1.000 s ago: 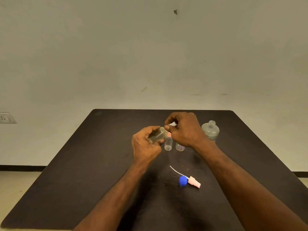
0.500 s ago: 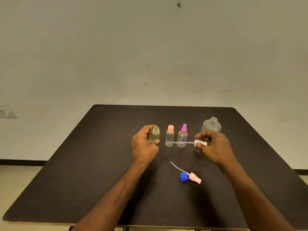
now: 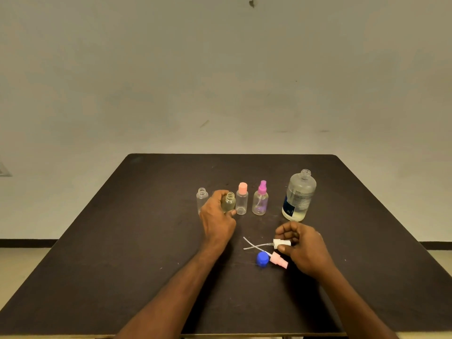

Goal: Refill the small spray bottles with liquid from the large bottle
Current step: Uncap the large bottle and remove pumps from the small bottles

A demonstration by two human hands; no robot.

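Beyond our right hand (image 3: 302, 248), the big bottle (image 3: 299, 195) stands open, a little liquid at the bottom. Our left hand (image 3: 217, 216) curls around an open yellowish small bottle (image 3: 229, 202). Our right fingers pinch a white sprayer (image 3: 281, 243).

- A dark brown table (image 3: 122, 241) is seen against a plain, pale wall (image 3: 220, 69).
- A small dark mark (image 3: 251, 3) is seen high on the wall.
- A wall socket (image 3: 3, 170) is partly cut off at the left edge.
- A black skirting strip (image 3: 27, 242) is seen along the wall's foot.
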